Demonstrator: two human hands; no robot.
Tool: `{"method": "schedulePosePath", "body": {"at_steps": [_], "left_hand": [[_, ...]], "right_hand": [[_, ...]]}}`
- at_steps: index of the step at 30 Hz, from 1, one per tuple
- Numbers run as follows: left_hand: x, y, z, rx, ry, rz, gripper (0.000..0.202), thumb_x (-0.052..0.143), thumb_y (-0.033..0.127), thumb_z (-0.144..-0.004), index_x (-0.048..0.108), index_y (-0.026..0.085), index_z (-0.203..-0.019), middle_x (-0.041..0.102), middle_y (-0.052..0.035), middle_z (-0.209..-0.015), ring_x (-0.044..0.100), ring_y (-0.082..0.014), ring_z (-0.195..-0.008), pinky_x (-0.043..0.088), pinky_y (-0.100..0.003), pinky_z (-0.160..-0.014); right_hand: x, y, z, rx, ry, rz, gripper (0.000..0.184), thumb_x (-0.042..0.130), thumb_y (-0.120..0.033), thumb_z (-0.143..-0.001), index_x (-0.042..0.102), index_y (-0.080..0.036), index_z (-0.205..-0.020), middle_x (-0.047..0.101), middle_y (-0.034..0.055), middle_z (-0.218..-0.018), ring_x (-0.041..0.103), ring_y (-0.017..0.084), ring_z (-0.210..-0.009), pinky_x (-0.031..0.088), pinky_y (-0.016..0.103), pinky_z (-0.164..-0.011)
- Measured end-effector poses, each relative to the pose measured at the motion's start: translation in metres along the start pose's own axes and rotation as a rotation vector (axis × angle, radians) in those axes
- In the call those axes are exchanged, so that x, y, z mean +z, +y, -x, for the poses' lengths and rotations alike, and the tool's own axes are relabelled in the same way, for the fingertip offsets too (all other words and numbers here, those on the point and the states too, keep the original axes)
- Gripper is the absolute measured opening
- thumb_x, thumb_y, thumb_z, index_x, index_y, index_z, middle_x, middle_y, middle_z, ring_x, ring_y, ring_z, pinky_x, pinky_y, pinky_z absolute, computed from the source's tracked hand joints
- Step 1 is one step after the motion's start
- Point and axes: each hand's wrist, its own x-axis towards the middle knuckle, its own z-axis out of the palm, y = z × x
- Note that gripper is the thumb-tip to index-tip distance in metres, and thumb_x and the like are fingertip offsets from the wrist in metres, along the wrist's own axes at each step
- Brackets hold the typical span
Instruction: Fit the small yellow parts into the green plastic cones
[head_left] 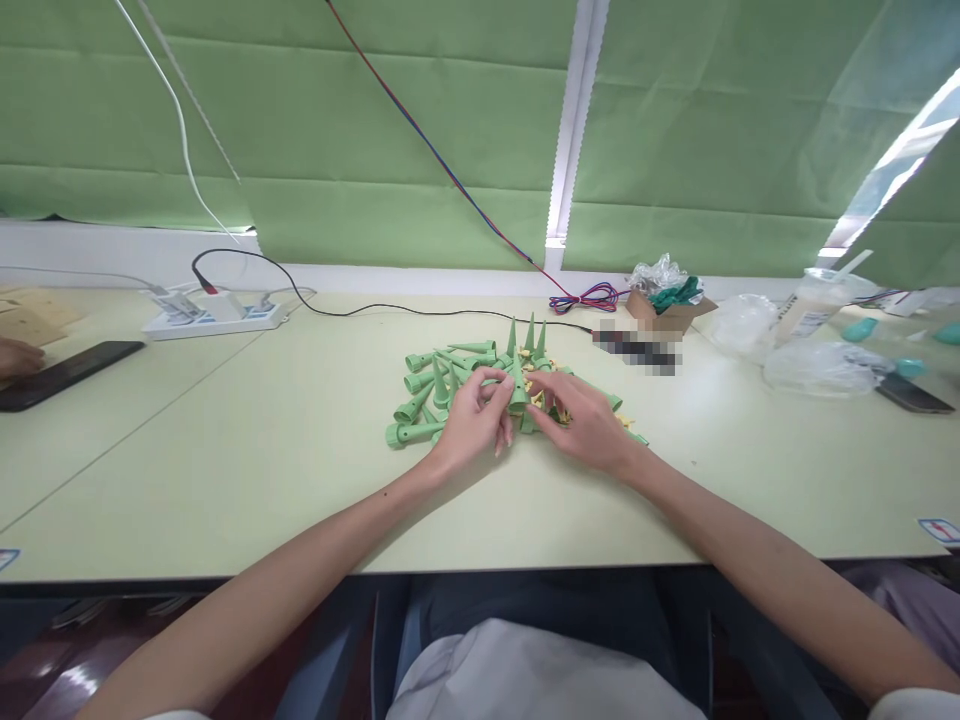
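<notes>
A heap of several green plastic cone spikes (442,385) lies on the pale table (247,460), some flat, some upright, with small yellow pieces (538,398) mixed in. My left hand (471,425) is closed around one green cone (517,392), held upright at the heap's front edge. My right hand (581,420) rests on the heap just right of it, fingers curled over the yellow pieces and touching the cone's base. What its fingers pinch is too small to make out.
A white power strip (217,318) with a black cable sits back left. A dark phone (64,372) and another person's hand (16,357) are at far left. A cardboard box (667,312), plastic bags (821,365) and another phone (913,393) lie back right.
</notes>
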Motion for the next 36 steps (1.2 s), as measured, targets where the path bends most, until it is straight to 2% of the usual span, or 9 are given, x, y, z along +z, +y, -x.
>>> {"method": "schedulePosePath", "body": {"at_steps": [4, 8, 11, 14, 20, 25, 28, 36], "left_hand": [[-0.002, -0.003, -0.001, -0.007, 0.01, 0.023, 0.039, 0.064, 0.053, -0.089, 0.052, 0.021, -0.109, 0.06, 0.0048, -0.065, 0.047, -0.007, -0.035, 0.033, -0.02, -0.033], [-0.003, -0.003, -0.002, 0.006, 0.061, -0.022, 0.039, 0.066, 0.044, -0.089, 0.054, 0.02, -0.117, 0.068, -0.0047, -0.096, 0.047, -0.0034, -0.036, 0.033, -0.021, -0.033], [-0.001, 0.0, -0.002, 0.008, 0.088, -0.06, 0.035, 0.065, 0.036, -0.09, 0.054, 0.018, -0.118, 0.067, -0.0107, -0.112, 0.047, -0.0013, -0.037, 0.033, -0.02, -0.034], [0.001, 0.004, 0.0, 0.019, 0.087, -0.091, 0.022, 0.059, 0.03, -0.093, 0.057, 0.016, -0.11, 0.061, -0.013, -0.128, 0.045, 0.0011, -0.038, 0.031, -0.019, -0.032], [0.001, 0.005, 0.001, 0.034, 0.147, -0.171, 0.015, 0.056, 0.029, -0.095, 0.056, 0.017, -0.104, 0.062, -0.01, -0.122, 0.046, -0.0003, -0.04, 0.03, -0.019, -0.033], [0.0, 0.001, 0.001, 0.074, 0.139, -0.159, 0.017, 0.056, 0.034, -0.095, 0.055, 0.019, -0.103, 0.061, -0.0088, -0.119, 0.045, -0.0006, -0.04, 0.032, -0.019, -0.034], [-0.001, -0.003, 0.0, 0.099, 0.141, -0.163, 0.022, 0.058, 0.039, -0.093, 0.055, 0.019, -0.102, 0.061, -0.0086, -0.119, 0.045, -0.0011, -0.041, 0.032, -0.02, -0.035], [-0.001, -0.007, 0.001, 0.126, 0.116, -0.187, 0.028, 0.059, 0.044, -0.093, 0.056, 0.02, -0.106, 0.062, -0.0077, -0.116, 0.047, -0.0033, -0.046, 0.033, -0.02, -0.037]], "right_hand": [[0.004, 0.002, 0.003, -0.009, -0.063, -0.001, 0.037, 0.053, -0.027, -0.098, 0.052, -0.025, -0.134, 0.07, 0.0096, -0.108, 0.067, 0.023, -0.087, 0.055, 0.038, -0.081], [0.002, 0.007, 0.001, 0.011, -0.068, -0.053, 0.041, 0.058, -0.026, -0.095, 0.05, -0.026, -0.136, 0.07, 0.0075, -0.11, 0.066, 0.02, -0.081, 0.055, 0.037, -0.079], [-0.004, 0.011, -0.003, 0.011, -0.11, -0.103, 0.039, 0.059, -0.03, -0.096, 0.051, -0.026, -0.134, 0.07, 0.0074, -0.112, 0.065, 0.019, -0.079, 0.055, 0.035, -0.074], [-0.012, 0.015, -0.007, 0.014, -0.101, -0.125, 0.033, 0.059, -0.031, -0.097, 0.056, -0.023, -0.129, 0.072, 0.0074, -0.107, 0.065, 0.019, -0.077, 0.054, 0.034, -0.072], [-0.015, 0.029, -0.009, 0.058, -0.026, -0.01, 0.021, 0.048, -0.026, -0.1, 0.064, -0.021, -0.112, 0.072, 0.0093, -0.099, 0.067, 0.023, -0.087, 0.052, 0.037, -0.078], [-0.006, 0.036, -0.01, 0.034, -0.138, 0.068, 0.02, 0.049, -0.023, -0.099, 0.066, -0.02, -0.109, 0.07, 0.0121, -0.101, 0.063, 0.028, -0.098, 0.05, 0.043, -0.087], [0.0, 0.038, -0.012, 0.013, -0.193, 0.1, 0.021, 0.05, -0.025, -0.099, 0.068, -0.019, -0.108, 0.067, 0.0133, -0.103, 0.059, 0.029, -0.098, 0.048, 0.045, -0.089], [0.005, 0.033, -0.015, 0.069, -0.282, 0.101, 0.024, 0.048, -0.027, -0.1, 0.069, -0.017, -0.102, 0.063, 0.0128, -0.101, 0.057, 0.027, -0.098, 0.046, 0.046, -0.094]]}}
